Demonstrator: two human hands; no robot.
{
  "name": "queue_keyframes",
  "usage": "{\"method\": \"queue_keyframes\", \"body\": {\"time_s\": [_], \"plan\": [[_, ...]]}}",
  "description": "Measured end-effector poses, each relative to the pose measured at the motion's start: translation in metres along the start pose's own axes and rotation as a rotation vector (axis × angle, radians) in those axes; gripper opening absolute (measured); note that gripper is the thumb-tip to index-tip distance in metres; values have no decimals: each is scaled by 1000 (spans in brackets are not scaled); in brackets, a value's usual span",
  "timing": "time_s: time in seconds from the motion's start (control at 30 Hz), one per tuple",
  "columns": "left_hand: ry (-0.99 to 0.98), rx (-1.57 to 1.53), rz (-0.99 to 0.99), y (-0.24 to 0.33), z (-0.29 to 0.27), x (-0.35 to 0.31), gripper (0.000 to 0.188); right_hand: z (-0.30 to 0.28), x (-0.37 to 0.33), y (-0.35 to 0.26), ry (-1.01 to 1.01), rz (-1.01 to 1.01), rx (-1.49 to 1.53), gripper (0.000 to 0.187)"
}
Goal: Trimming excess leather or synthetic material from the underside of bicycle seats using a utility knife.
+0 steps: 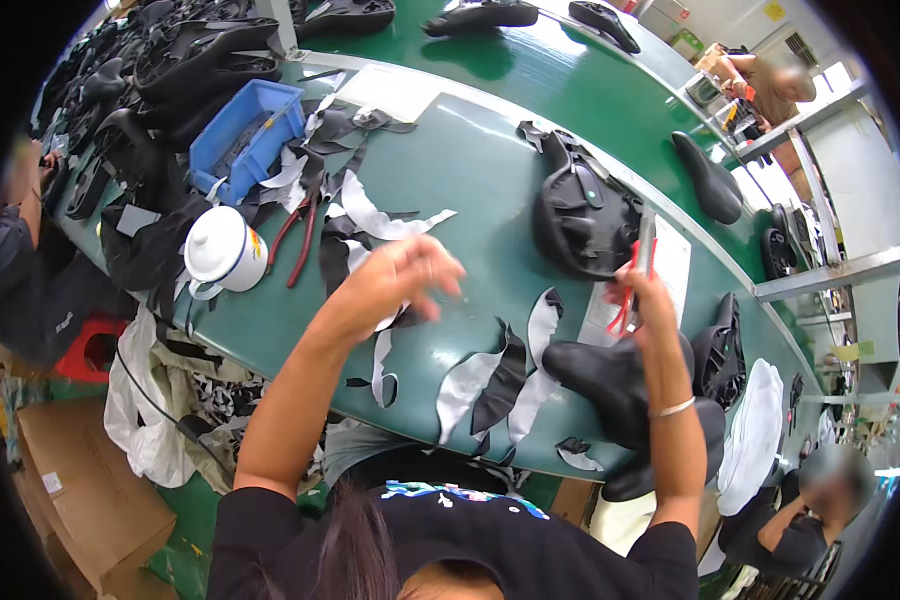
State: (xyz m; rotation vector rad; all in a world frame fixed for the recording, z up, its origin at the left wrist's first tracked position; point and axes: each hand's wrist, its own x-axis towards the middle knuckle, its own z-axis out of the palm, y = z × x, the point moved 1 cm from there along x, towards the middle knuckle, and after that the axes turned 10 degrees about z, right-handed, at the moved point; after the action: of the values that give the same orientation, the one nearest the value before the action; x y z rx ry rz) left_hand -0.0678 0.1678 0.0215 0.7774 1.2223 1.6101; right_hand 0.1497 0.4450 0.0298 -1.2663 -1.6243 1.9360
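My right hand (648, 298) is closed round a red-handled tool (622, 312) with a grey metal end pointing away from me; its exact kind is unclear. Just beyond it lies a black bicycle saddle (585, 215), underside up. Below my right wrist rests a smooth black saddle (605, 385). My left hand (400, 278) hovers over the green table (480, 255), fingers apart and slightly blurred, holding nothing that I can see. Black and white trimmed strips (475, 385) lie between my forearms, and more scraps (375, 215) are just past my left hand.
Red-handled pliers (298, 240), a white lidded mug (222, 250) and a blue bin (248, 140) stand at the left. Saddles (210, 70) pile up behind them. Other people (770, 95) work around the table. A cardboard box (95, 490) sits lower left.
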Motion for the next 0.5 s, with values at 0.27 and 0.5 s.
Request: {"method": "queue_keyframes", "body": {"time_s": [0.27, 0.5], "plan": [[264, -348, -76, -19, -31, 2, 52, 85, -135, 40, -411, 244, -271, 28], [193, 200, 2, 27, -31, -5, 55, 65, -110, 21, -169, -839, -935, 40]]}}
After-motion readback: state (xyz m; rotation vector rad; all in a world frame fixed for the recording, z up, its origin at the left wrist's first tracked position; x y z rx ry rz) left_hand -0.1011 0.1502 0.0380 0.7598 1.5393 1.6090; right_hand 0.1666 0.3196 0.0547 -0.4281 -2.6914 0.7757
